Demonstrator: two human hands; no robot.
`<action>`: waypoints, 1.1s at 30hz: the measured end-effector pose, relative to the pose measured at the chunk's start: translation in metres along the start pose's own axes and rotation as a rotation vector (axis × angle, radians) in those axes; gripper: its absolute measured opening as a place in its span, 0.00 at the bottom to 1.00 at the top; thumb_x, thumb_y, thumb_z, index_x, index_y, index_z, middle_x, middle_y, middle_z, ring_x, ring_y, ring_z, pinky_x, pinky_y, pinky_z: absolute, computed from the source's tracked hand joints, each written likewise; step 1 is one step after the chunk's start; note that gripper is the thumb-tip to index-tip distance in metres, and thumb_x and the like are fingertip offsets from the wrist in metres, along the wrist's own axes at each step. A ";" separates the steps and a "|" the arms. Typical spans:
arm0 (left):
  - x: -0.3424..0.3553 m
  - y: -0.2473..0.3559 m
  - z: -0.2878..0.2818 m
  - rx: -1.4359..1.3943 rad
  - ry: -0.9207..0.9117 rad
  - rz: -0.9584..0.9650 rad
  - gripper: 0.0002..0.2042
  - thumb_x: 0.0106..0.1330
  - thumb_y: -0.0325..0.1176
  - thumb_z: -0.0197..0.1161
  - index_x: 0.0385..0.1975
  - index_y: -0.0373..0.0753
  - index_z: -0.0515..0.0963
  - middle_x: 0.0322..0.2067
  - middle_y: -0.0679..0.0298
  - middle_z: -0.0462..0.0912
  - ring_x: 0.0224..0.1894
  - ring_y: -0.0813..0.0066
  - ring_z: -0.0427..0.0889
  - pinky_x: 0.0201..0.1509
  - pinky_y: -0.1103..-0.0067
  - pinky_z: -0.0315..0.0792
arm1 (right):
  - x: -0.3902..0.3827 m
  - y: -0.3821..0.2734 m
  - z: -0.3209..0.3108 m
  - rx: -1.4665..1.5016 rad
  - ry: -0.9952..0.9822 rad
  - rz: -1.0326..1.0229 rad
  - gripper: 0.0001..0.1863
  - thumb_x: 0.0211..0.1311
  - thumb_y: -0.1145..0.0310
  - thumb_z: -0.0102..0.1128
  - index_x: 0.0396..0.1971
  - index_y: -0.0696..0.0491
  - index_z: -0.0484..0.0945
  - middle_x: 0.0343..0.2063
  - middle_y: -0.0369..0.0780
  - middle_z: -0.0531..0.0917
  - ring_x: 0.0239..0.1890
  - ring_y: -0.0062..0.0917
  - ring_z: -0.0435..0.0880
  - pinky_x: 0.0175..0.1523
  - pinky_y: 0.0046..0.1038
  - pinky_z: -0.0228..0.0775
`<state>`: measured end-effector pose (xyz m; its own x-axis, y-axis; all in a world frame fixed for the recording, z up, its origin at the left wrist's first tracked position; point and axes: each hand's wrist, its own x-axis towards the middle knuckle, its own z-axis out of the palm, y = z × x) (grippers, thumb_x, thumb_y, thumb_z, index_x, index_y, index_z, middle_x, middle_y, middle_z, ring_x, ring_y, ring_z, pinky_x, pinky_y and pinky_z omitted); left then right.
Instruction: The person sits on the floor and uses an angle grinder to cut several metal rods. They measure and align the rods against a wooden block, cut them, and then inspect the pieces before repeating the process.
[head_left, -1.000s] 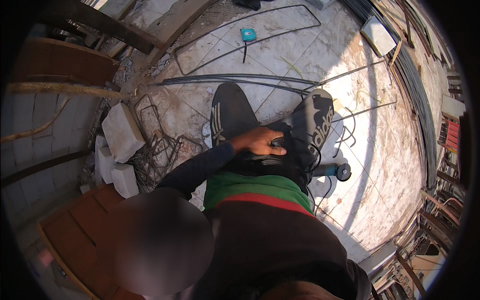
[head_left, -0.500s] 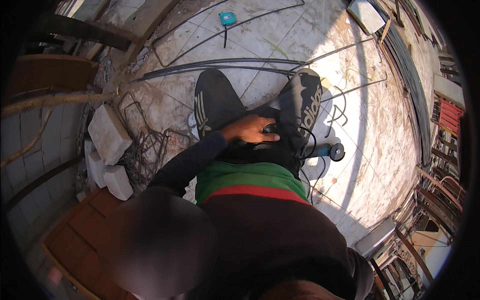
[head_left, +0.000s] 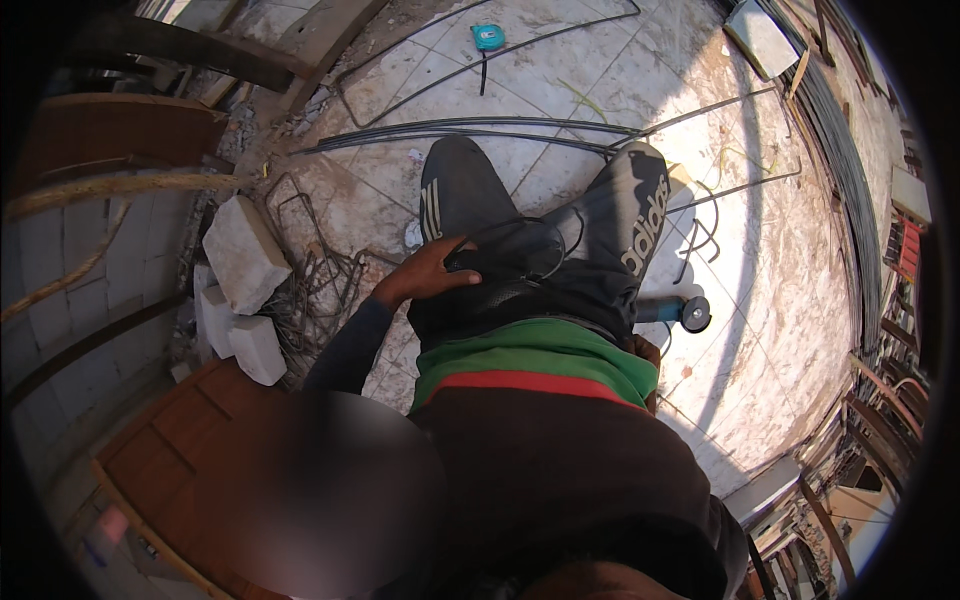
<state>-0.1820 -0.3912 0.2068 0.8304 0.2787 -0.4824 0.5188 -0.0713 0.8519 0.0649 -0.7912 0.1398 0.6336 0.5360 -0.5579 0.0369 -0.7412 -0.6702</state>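
My left hand (head_left: 432, 270) lies over the near end of my left thigh, thumb apart from the other fingers, with black material between them. That black item (head_left: 520, 250) on my lap has a mesh-like part and a thin cord looped over it; its kind is unclear. Beside my right hip, the edge of my right hand (head_left: 646, 352) shows, mostly hidden by my green-hemmed top, so its fingers cannot be read. Just beyond it, a teal angle grinder (head_left: 660, 310) with a round disc lies on the tiled floor.
Thin steel rods (head_left: 480, 127) lie across the floor beyond my knees, and a teal tape measure (head_left: 488, 38) is farther off. Bent rebar pieces (head_left: 320, 260) and broken white blocks (head_left: 245, 255) are at left. A long rod bundle (head_left: 850, 200) runs along the right.
My left hand has drawn left across my lap, uncovering the black item and cord. My right hand has come into sight at my hip. The whole view has shifted slightly.
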 end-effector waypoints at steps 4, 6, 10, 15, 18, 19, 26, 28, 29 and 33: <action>-0.043 -0.052 0.002 -0.180 0.132 -0.127 0.27 0.60 0.39 0.69 0.56 0.34 0.70 0.49 0.56 0.78 0.53 0.68 0.76 0.58 0.73 0.69 | 0.013 -0.138 -0.015 -0.605 -0.105 -0.184 0.20 0.58 0.52 0.61 0.23 0.57 0.79 0.23 0.51 0.81 0.30 0.50 0.80 0.34 0.45 0.68; -0.060 -0.057 0.002 -0.265 0.176 -0.135 0.25 0.60 0.34 0.69 0.55 0.33 0.70 0.49 0.58 0.78 0.53 0.70 0.75 0.58 0.74 0.68 | 0.025 -0.171 -0.020 -0.730 -0.244 -0.228 0.21 0.58 0.50 0.61 0.24 0.56 0.80 0.23 0.51 0.81 0.33 0.50 0.81 0.37 0.47 0.69; -0.107 -0.089 0.014 -0.405 0.214 -0.158 0.19 0.61 0.24 0.63 0.53 0.33 0.70 0.47 0.61 0.78 0.53 0.73 0.75 0.58 0.76 0.67 | 0.085 -0.282 -0.001 -0.328 0.050 -0.663 0.24 0.65 0.55 0.57 0.14 0.57 0.72 0.14 0.48 0.73 0.19 0.46 0.72 0.26 0.42 0.62; -0.143 -0.084 0.042 -0.291 0.163 -0.377 0.16 0.64 0.23 0.57 0.51 0.36 0.69 0.46 0.64 0.79 0.48 0.79 0.76 0.53 0.78 0.68 | 0.110 -0.361 0.093 -0.540 -0.452 -1.212 0.24 0.61 0.46 0.57 0.25 0.56 0.78 0.22 0.47 0.81 0.29 0.48 0.82 0.32 0.45 0.72; -0.166 -0.087 0.061 -0.200 0.157 -0.465 0.14 0.64 0.25 0.58 0.50 0.35 0.70 0.44 0.63 0.79 0.46 0.79 0.77 0.51 0.78 0.69 | 0.082 -0.338 0.173 -0.604 -0.768 -1.274 0.26 0.61 0.44 0.56 0.32 0.56 0.82 0.30 0.48 0.84 0.38 0.47 0.82 0.42 0.47 0.73; -0.173 -0.093 0.066 -0.193 0.158 -0.499 0.14 0.64 0.26 0.58 0.49 0.35 0.70 0.43 0.63 0.80 0.45 0.79 0.77 0.51 0.78 0.69 | 0.068 -0.332 0.194 -0.705 -0.888 -1.268 0.25 0.61 0.45 0.56 0.35 0.56 0.82 0.34 0.48 0.84 0.41 0.46 0.83 0.45 0.46 0.73; -0.195 -0.130 0.072 -0.144 0.150 -0.665 0.13 0.66 0.33 0.58 0.46 0.34 0.73 0.39 0.62 0.81 0.40 0.78 0.79 0.46 0.78 0.71 | 0.042 -0.274 0.160 -0.434 -1.060 -1.074 0.26 0.64 0.47 0.53 0.34 0.58 0.80 0.33 0.51 0.83 0.40 0.46 0.82 0.46 0.45 0.71; -0.194 -0.134 0.069 -0.120 0.122 -0.680 0.13 0.66 0.35 0.59 0.45 0.34 0.73 0.37 0.62 0.82 0.39 0.78 0.79 0.45 0.78 0.72 | 0.053 -0.259 0.120 -0.321 -0.969 -0.924 0.25 0.65 0.47 0.52 0.34 0.58 0.80 0.33 0.50 0.83 0.40 0.45 0.82 0.45 0.44 0.70; -0.195 -0.135 0.064 -0.093 0.110 -0.687 0.14 0.66 0.36 0.59 0.45 0.34 0.74 0.37 0.62 0.82 0.38 0.78 0.80 0.44 0.78 0.72 | 0.061 -0.254 0.106 -0.298 -0.918 -0.886 0.25 0.66 0.47 0.52 0.34 0.57 0.80 0.33 0.50 0.83 0.40 0.45 0.82 0.45 0.43 0.70; -0.181 -0.125 0.042 0.101 -0.019 -0.742 0.15 0.67 0.40 0.59 0.43 0.34 0.75 0.34 0.62 0.83 0.35 0.78 0.81 0.41 0.78 0.73 | 0.093 -0.222 0.055 -0.307 -0.561 -0.715 0.23 0.66 0.48 0.53 0.34 0.56 0.79 0.30 0.47 0.83 0.36 0.44 0.82 0.40 0.42 0.70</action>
<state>-0.3891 -0.4729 0.1790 0.2584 0.2714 -0.9271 0.9593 0.0411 0.2794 0.0730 -0.5551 0.2097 -0.0767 0.9589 -0.2733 0.5225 -0.1948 -0.8301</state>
